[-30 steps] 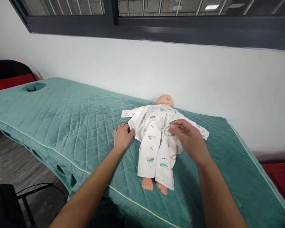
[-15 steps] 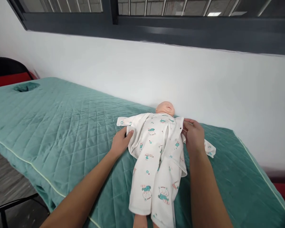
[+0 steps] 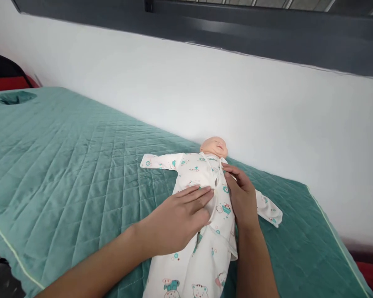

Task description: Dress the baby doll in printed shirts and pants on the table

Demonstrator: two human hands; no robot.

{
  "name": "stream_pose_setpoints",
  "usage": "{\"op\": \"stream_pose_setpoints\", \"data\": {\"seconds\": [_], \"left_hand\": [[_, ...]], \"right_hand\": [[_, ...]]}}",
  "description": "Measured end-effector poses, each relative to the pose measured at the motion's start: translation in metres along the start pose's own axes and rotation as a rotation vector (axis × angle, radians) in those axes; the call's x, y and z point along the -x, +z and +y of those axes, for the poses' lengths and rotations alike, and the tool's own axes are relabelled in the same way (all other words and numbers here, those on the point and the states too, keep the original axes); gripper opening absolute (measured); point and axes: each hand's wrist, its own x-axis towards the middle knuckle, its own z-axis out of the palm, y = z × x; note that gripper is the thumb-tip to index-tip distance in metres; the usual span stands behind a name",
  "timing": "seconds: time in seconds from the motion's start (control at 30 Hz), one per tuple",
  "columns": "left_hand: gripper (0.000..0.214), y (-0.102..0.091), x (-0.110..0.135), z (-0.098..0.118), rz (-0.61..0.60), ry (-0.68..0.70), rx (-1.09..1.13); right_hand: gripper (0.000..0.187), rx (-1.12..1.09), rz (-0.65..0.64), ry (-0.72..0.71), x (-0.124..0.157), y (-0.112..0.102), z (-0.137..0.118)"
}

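Note:
A baby doll [image 3: 214, 145] lies on its back, dressed in a white printed baby shirt [image 3: 192, 170] and matching trousers [image 3: 202, 265]. The shirt's two front panels meet over the chest, with a narrow gap between them near the collar. Across the doll's middle lies my left hand [image 3: 182, 219], fingers stretched flat on the panel and fingertips at its edge. My right hand [image 3: 243, 194] is closed on the other panel below the collar, thumb and forefinger at the cloth. Both sleeves are spread outward. The doll's feet are out of view.
A green quilted cover [image 3: 90, 182] spreads over the bed, with a round hole [image 3: 15, 97] at its far left. The white wall [image 3: 161, 91] rises right behind the doll's head, below a dark window frame [image 3: 236, 37]. A red and black object [image 3: 6, 74] stands at the left.
My left hand has moved from the shirt's outer side onto the doll's middle, and that panel now lies over the chest. My right hand has shifted slightly inward and down. The view has tilted down.

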Motion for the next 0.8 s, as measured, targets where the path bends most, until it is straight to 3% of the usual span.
{"op": "stream_pose_setpoints", "data": {"seconds": [0.1,0.23,0.3,0.33,0.4,0.5,0.6,0.8], "left_hand": [[0.024,-0.006,-0.01,-0.007,0.034,-0.053,0.126],[0.027,-0.015,-0.043,-0.035,0.315,-0.376,0.235],[0.023,-0.017,-0.07,-0.05,0.362,-0.505,0.187],[0.021,-0.016,-0.085,-0.056,0.366,-0.551,0.185],[0.021,-0.013,-0.111,-0.066,0.264,-0.596,0.208],[0.02,-0.005,-0.133,-0.074,0.141,-0.65,0.125],[0.022,0.001,-0.133,-0.079,0.117,-0.613,0.103],[0.013,-0.004,-0.114,-0.091,0.144,-0.545,0.305]], "right_hand": [[0.022,0.021,0.014,0.028,0.001,0.0,0.002],[0.034,0.075,-0.004,0.107,0.001,-0.001,0.003],[0.036,0.083,-0.034,0.123,0.001,-0.002,0.003],[0.036,0.082,-0.047,0.123,0.001,-0.003,0.003],[0.037,0.08,-0.062,0.121,0.0,-0.004,0.005],[0.039,0.088,-0.064,0.13,-0.001,-0.004,0.007],[0.04,0.116,-0.074,0.133,0.001,-0.002,0.006],[0.04,0.166,-0.089,0.104,-0.003,0.0,0.007]]}}
